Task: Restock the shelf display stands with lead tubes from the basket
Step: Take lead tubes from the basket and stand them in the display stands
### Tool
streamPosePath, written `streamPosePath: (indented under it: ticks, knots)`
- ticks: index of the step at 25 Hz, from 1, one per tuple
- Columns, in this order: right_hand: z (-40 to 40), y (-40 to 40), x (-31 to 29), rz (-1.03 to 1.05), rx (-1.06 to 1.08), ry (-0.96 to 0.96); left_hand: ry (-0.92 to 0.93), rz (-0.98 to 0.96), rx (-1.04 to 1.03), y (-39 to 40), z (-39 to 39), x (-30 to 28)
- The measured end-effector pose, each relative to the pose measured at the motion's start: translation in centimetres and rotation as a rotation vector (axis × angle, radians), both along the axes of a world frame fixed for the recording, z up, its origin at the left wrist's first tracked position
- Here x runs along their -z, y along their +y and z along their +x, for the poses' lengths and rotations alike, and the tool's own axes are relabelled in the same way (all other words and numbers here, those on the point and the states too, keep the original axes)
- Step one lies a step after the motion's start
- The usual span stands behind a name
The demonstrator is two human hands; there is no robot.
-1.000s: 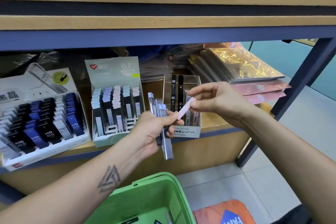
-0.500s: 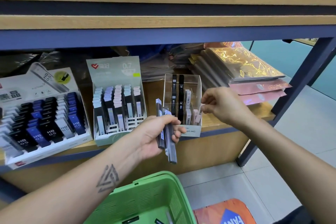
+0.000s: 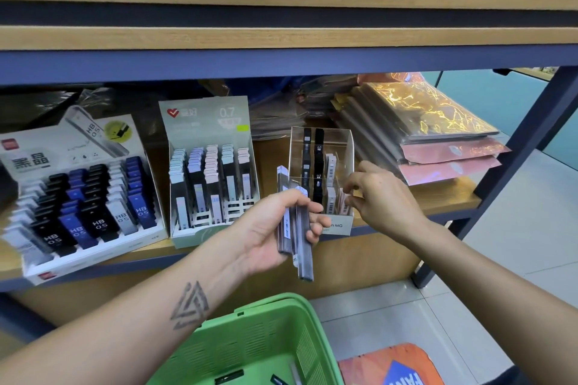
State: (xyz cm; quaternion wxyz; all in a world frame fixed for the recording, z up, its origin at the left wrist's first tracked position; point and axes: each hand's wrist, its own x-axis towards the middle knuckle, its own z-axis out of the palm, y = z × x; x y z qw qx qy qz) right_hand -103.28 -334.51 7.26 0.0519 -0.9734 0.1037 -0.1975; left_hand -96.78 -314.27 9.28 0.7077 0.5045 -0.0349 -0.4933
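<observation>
We note left hand (image 3: 275,225) gripping lead tubes (image 3: 295,228); right hand (image 3: 380,197) loosely curled, holding nothing, at clear display stand (image 3: 322,147).

Wooden shelves (image 3: 281,37) on blue steel frame (image 3: 531,141); pale tiled floor (image 3: 516,259).

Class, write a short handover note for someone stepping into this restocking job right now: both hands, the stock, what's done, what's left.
Left hand grips a bundle of lead tubes.
Right hand is at the clear stand, fingers curled at its front right corner; whether it holds a tube is unclear.
Clear stand holds some tubes.
Left: place the bundle, then the tubes lying in the green basket.
</observation>
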Motion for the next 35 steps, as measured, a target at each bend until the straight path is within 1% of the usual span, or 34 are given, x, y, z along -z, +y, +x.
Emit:
streamPosePath:
  ticks: [4,5,6,7,8,9,10,12,16,20,23,27,30,33,35]
  knots:
    - [0.0,0.5,-0.2,-0.082,0.009,0.058,-0.011,-0.045,0.02,0.5,-0.2,-0.1]
    - [0.0,0.7,-0.7,-0.043,-0.011,0.035,-0.019,-0.059,0.017,0.7,-0.3,-0.1]
    - [0.1,1.1,-1.5,0.093,-0.046,0.002,-0.025,-0.068,0.014,0.8,-0.2,0.0]
    - [0.1,1.5,-2.3,0.317,-0.094,-0.022,-0.033,-0.07,0.014,0.9,-0.2,0.0]
    - [0.1,2.2,-3.1,0.586,-0.155,0.002,-0.052,-0.059,0.011,1.0,-0.2,0.1]
    - [0.1,3.0,-3.7,0.8,-0.214,0.062,-0.08,-0.034,0.008,1.0,-0.2,0.2]
    - [0.2,3.7,-3.9,0.912,-0.246,0.114,-0.112,-0.003,0.004,1.1,-0.2,0.3]
    - [0.7,4.6,-3.6,1.019,-0.248,0.143,-0.151,0.037,-0.015,1.2,-0.4,0.3]
    - [2.1,4.6,-3.8,1.201,-0.205,0.161,-0.114,-0.002,-0.075,2.2,-0.3,-0.3]
    - [3.3,5.9,-4.3,1.245,-0.262,0.144,-0.077,-0.028,-0.068,4.4,-0.3,-1.4]
    - [4.3,6.7,-5.0,1.229,-0.243,0.093,-0.093,0.04,-0.077,6.3,-0.2,-1.6]
    - [5.6,7.2,-6.7,1.109,-0.26,-0.005,-0.177,0.26,-0.12,8.9,0.5,-0.9]
    - [6.8,9.0,-7.2,1.072,-0.314,-0.047,-0.219,0.371,-0.184,10.7,1.2,-0.7]
    - [7.8,11.2,-6.8,1.021,-0.375,-0.05,-0.263,0.398,-0.254,12.0,2.3,-0.8]
    - [8.6,12.3,-6.6,0.929,-0.396,-0.073,-0.277,0.374,-0.302,12.8,3.2,-1.0]
